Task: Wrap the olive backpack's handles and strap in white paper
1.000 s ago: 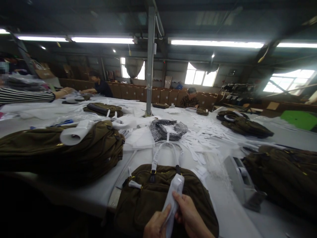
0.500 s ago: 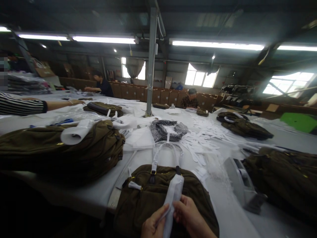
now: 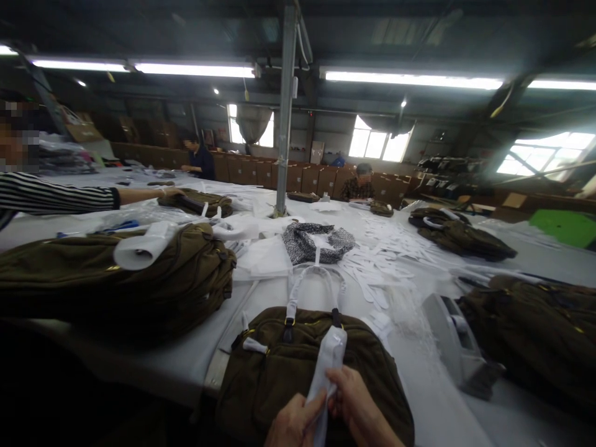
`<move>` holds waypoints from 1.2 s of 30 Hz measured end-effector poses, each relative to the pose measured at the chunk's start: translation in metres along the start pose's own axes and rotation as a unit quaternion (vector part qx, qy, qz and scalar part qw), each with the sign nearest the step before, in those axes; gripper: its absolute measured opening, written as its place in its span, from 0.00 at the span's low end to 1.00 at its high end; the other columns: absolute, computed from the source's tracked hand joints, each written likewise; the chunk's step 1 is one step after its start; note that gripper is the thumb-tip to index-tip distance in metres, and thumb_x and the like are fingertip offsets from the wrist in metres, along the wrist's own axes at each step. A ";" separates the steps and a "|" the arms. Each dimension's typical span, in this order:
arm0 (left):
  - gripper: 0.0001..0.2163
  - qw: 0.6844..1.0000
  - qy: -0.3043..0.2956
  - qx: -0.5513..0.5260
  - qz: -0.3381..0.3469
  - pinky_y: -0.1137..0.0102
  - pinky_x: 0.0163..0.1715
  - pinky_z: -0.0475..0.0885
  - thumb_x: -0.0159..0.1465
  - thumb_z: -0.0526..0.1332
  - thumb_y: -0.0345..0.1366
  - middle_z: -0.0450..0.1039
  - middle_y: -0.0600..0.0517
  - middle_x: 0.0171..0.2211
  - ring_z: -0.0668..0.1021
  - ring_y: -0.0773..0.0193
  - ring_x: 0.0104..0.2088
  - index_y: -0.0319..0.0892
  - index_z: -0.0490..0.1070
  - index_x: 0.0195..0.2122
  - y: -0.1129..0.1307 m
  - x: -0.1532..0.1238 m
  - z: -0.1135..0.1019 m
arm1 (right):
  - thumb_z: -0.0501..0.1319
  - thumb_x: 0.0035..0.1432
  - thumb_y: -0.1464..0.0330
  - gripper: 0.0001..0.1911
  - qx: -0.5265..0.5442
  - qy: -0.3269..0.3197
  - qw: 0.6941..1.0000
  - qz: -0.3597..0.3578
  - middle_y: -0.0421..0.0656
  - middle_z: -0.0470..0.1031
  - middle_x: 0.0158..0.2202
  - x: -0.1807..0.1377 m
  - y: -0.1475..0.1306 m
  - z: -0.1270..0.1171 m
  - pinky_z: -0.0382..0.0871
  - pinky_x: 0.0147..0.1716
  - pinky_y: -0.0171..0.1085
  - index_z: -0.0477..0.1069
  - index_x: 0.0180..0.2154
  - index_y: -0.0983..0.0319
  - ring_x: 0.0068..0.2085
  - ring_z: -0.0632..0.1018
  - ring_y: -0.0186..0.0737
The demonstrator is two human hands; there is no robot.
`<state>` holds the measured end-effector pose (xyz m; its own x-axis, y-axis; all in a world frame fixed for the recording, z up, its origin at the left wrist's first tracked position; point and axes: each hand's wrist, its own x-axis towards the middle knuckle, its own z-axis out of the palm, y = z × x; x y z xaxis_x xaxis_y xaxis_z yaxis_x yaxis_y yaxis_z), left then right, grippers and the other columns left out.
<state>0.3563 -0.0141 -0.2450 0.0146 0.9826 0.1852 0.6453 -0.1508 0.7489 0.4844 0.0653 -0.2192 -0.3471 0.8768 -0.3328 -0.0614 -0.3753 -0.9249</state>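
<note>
An olive-brown bag (image 3: pixel 261 379) lies in front of me, its two handles (image 3: pixel 292 292) wrapped in white and pointing away. Over its front runs a long white wrapped strip (image 3: pixel 331 351), which looks like a strap in thin wrapping. My left hand (image 3: pixel 295 422) pinches the strip's lower part between thumb and fingers. Just above and to the right, my right hand (image 3: pixel 351 397) grips the strip's right edge with closed fingers. A white-wrapped zipper pull (image 3: pixel 255 346) sits at the bag's upper left.
Stacked olive bags (image 3: pixel 186 273) with a white roll (image 3: pixel 144 248) stand left. A grey tape dispenser (image 3: pixel 454 335) and another bag (image 3: pixel 535 335) are at right. Beyond lie a speckled cloth (image 3: pixel 298 242), white strips (image 3: pixel 372 285) and a metal post (image 3: pixel 283 124). A co-worker's striped sleeve (image 3: pixel 60 194) reaches in from left.
My hands stay on the white strip, with the left hand shifted slightly right and down. The co-worker at left has leaned in, their hand now on a farther bag.
</note>
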 end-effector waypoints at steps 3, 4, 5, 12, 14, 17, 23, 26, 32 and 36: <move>0.20 0.998 0.016 0.033 -0.051 0.77 0.29 0.69 0.58 0.51 0.31 0.73 0.50 0.30 0.76 0.65 0.29 0.57 0.67 0.50 0.005 -0.002 0.005 | 0.67 0.40 0.55 0.21 -0.051 0.006 0.998 -0.036 0.36 0.63 0.16 0.001 0.001 0.000 0.51 0.14 0.28 0.67 0.26 0.67 0.16 0.62 0.27; 0.21 0.997 0.011 0.030 -0.066 0.76 0.30 0.69 0.58 0.52 0.31 0.73 0.50 0.31 0.76 0.64 0.30 0.56 0.67 0.50 0.007 -0.003 0.006 | 0.68 0.40 0.56 0.21 -0.047 0.004 0.998 -0.045 0.35 0.63 0.16 0.002 0.001 -0.001 0.51 0.15 0.28 0.67 0.26 0.67 0.17 0.61 0.26; 0.21 0.997 0.000 0.013 -0.075 0.76 0.31 0.69 0.57 0.52 0.31 0.74 0.49 0.33 0.76 0.63 0.32 0.55 0.68 0.51 0.008 -0.004 0.007 | 0.68 0.40 0.57 0.20 -0.035 -0.001 0.998 -0.052 0.35 0.63 0.17 0.002 0.001 -0.001 0.51 0.15 0.28 0.67 0.25 0.67 0.17 0.61 0.26; 0.31 0.904 -0.038 -0.359 -0.230 0.71 0.29 0.68 0.55 0.57 0.51 0.75 0.48 0.28 0.76 0.61 0.27 0.38 0.56 0.55 0.023 0.009 -0.019 | 0.68 0.42 0.57 0.20 0.008 -0.032 0.999 -0.040 0.35 0.62 0.17 0.001 -0.007 -0.005 0.49 0.16 0.28 0.65 0.24 0.66 0.17 0.60 0.25; 0.29 0.829 -0.044 -0.467 -0.305 0.72 0.25 0.67 0.56 0.53 0.56 0.74 0.49 0.24 0.75 0.62 0.24 0.37 0.61 0.49 0.031 0.019 -0.026 | 0.68 0.43 0.57 0.20 0.021 -0.046 0.998 -0.043 0.35 0.62 0.17 0.000 -0.008 -0.004 0.49 0.16 0.28 0.65 0.25 0.66 0.17 0.59 0.25; 0.27 0.766 -0.097 -0.541 -0.332 0.73 0.22 0.67 0.53 0.56 0.58 0.73 0.48 0.23 0.74 0.64 0.21 0.35 0.69 0.35 0.038 0.032 -0.023 | 0.67 0.44 0.55 0.21 0.023 -0.058 0.997 -0.048 0.35 0.62 0.17 -0.002 -0.005 -0.003 0.49 0.16 0.28 0.66 0.25 0.66 0.17 0.59 0.25; 0.30 0.805 -0.109 -0.500 -0.300 0.74 0.15 0.63 0.42 0.60 0.64 0.68 0.52 0.15 0.71 0.67 0.14 0.37 0.66 0.26 0.018 0.037 0.016 | 0.66 0.45 0.53 0.22 0.000 -0.051 0.997 -0.061 0.35 0.61 0.17 0.000 0.002 -0.009 0.48 0.16 0.28 0.66 0.26 0.66 0.17 0.58 0.25; 0.31 0.846 -0.071 -0.439 -0.295 0.75 0.12 0.59 0.42 0.57 0.66 0.66 0.54 0.14 0.67 0.69 0.12 0.38 0.64 0.27 0.009 0.033 0.023 | 0.65 0.43 0.51 0.24 -0.011 -0.042 0.997 -0.056 0.34 0.60 0.17 0.003 0.002 -0.009 0.46 0.14 0.28 0.66 0.27 0.66 0.17 0.57 0.24; 0.27 0.886 -0.058 -0.413 -0.203 0.77 0.12 0.55 0.52 0.55 0.60 0.68 0.53 0.17 0.64 0.74 0.13 0.35 0.67 0.31 0.011 0.026 0.013 | 0.66 0.39 0.48 0.26 -0.041 -0.034 0.998 -0.019 0.33 0.59 0.14 0.003 -0.003 -0.007 0.42 0.11 0.27 0.65 0.24 0.66 0.13 0.56 0.23; 0.28 0.870 -0.063 -0.440 -0.213 0.76 0.12 0.54 0.49 0.56 0.61 0.67 0.54 0.16 0.62 0.74 0.12 0.36 0.67 0.31 0.012 0.026 0.013 | 0.66 0.40 0.50 0.25 -0.006 -0.039 0.999 0.000 0.32 0.57 0.12 0.003 -0.003 -0.009 0.42 0.10 0.27 0.65 0.24 0.66 0.12 0.54 0.22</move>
<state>0.3742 0.0115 -0.2398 0.0373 0.9656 -0.2573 -0.2220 0.2591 0.9400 0.4917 0.0712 -0.2192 -0.4187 0.8507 -0.3179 -0.0507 -0.3714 -0.9271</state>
